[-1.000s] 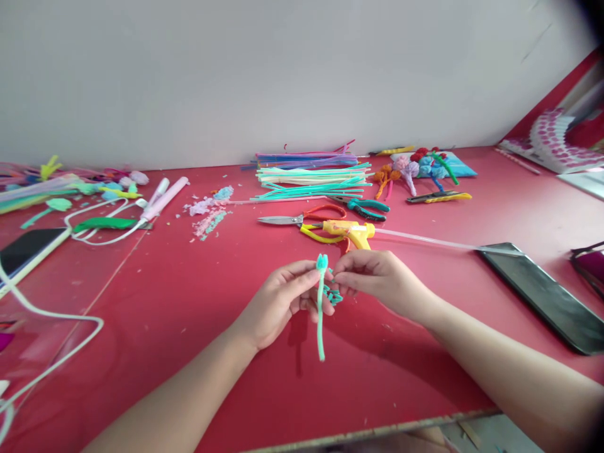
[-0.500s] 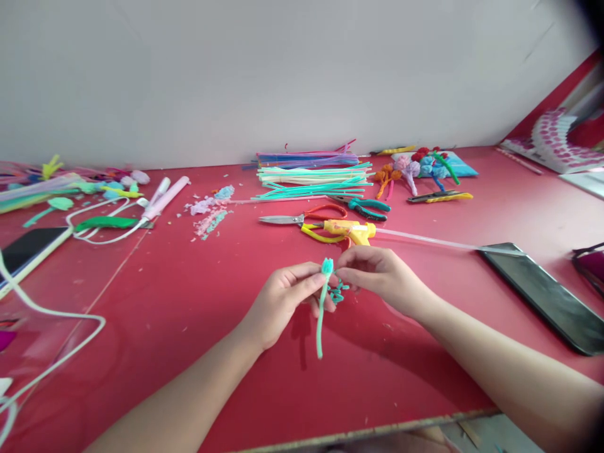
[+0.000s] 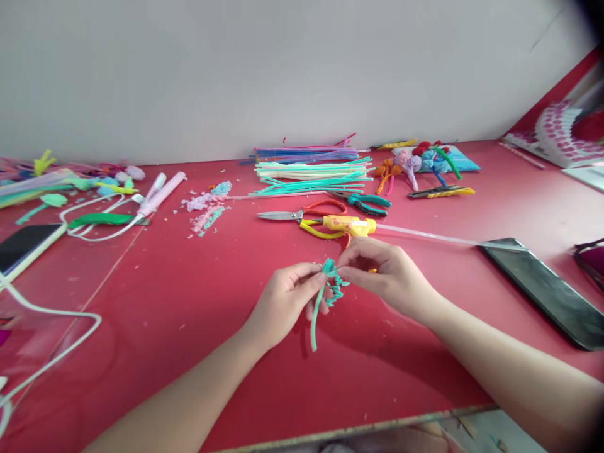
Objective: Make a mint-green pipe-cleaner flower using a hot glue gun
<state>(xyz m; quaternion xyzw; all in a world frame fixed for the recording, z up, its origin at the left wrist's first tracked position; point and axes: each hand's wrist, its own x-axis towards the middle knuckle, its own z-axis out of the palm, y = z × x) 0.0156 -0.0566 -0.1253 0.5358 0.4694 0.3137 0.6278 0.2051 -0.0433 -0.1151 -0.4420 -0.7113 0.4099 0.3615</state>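
Between the thumb and fingers of my left hand (image 3: 287, 302) is a pale green pipe cleaner stem (image 3: 315, 327), its free end hanging down toward me. At its top sits a looped teal pipe cleaner (image 3: 336, 290), bunched at the head and trailing in wavy loops below. My right hand (image 3: 382, 270) pinches the teal pipe cleaner at the right side of the head, thumb against forefinger. The fingers partly cover where stem and loops meet. Just beyond my hands lies a yellow hot glue gun (image 3: 346, 224) with a clear glue stick in its back.
Beyond lie scissors (image 3: 280, 216), teal pliers (image 3: 365, 202) and bundled pipe cleaners (image 3: 311, 170). Pipe cleaner flowers (image 3: 410, 162) and a utility knife (image 3: 441, 192) are at the back right. A black phone (image 3: 547, 292) lies right; a pink curling iron (image 3: 163, 194) and white cable (image 3: 51, 311) lie left.
The flower head has turned and its stem now slants further left at the bottom. More of the teal loops show between my hands. Both hands stay close together.
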